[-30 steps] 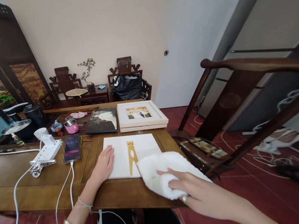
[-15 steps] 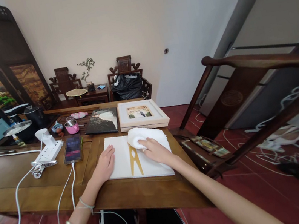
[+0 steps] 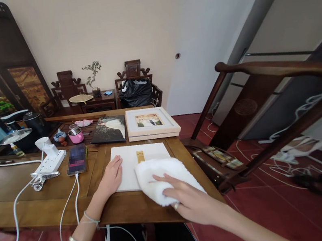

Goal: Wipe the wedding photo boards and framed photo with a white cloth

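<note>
A white square canvas (image 3: 129,162) with a gold cat figure lies flat near the front edge of the wooden table (image 3: 12,190). My left hand (image 3: 111,177) rests flat on the canvas's left edge, fingers stretched out. My right hand (image 3: 186,200) presses a white fluffy cloth (image 3: 164,175) down on the near right part of the canvas, fingers spread over it. The cloth covers most of the cat figure and hangs past the canvas's front edge.
Behind the canvas lie a white framed picture (image 3: 150,123) and a dark painting (image 3: 110,130). To the left are a phone (image 3: 76,159) with a cable, a white power strip (image 3: 49,163), a pink pot (image 3: 76,135) and cookware. A dark wooden chair frame (image 3: 264,74) stands at the right.
My right hand drew the cloth from the canvas's far edge back toward me to its near right part. My left hand stayed put.
</note>
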Tool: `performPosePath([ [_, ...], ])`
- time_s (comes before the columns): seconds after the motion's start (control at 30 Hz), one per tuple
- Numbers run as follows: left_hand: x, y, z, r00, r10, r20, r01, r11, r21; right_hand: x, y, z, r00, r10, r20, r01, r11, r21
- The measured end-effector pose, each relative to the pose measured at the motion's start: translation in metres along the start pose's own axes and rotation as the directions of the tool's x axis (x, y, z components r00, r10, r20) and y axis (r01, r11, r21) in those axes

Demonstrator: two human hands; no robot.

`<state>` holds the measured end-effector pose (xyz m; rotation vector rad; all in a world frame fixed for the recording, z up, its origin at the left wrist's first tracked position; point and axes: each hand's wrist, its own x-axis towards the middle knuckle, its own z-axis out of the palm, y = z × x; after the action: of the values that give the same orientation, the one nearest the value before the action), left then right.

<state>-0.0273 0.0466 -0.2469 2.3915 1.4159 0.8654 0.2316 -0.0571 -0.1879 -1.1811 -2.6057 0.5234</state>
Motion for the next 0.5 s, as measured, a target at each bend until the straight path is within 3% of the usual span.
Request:
performPosePath([
  [0.1,0.0,-0.001,0.0,1.0,0.002,0.004,-0.002,1.0,0.019,0.024,0.014,-0.002,0.997,0.045,-0.059,-0.045,0.999,-0.007],
  [0.33,0.0,-0.002,0.001,1.0,0.014,-0.001,-0.014,1.0,0.01,0.097,0.039,-0.001,0.987,0.023,-0.156,-0.034,0.997,-0.073],
  [0.5,0.0,-0.002,0.002,1.0,0.014,-0.003,-0.014,1.0,0.005,0.088,0.022,0.009,0.994,-0.048,-0.099,0.03,0.985,-0.172],
])
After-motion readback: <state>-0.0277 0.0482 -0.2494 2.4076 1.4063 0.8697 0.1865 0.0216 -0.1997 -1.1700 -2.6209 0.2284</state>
